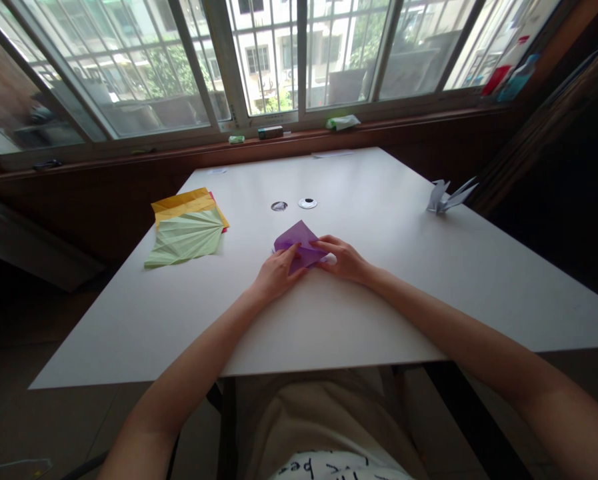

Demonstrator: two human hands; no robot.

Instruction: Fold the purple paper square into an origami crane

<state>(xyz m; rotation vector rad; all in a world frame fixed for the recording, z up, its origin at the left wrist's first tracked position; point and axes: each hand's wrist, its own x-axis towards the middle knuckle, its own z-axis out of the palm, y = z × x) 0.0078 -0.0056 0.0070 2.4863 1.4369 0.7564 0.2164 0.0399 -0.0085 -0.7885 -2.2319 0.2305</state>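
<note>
The purple paper (299, 235) is apparently behaving as light, thin, easily creased stock, best taken by its edges and corners. It is lying between the hands, inward from the middle of the table's (379, 327) near edge; the right hand (346, 257) is pinching its right corner, the left hand (275, 270) is covering its lower-left side, closure indeterminable.

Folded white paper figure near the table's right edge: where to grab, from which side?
Pinch the paper figure by its low folded middle, probably coming from the left, over the tabletop. Thin points rise from it, the longest slanting out to the right, and would likely bend. The right hand is nearer, but it's on the purple paper.
</note>
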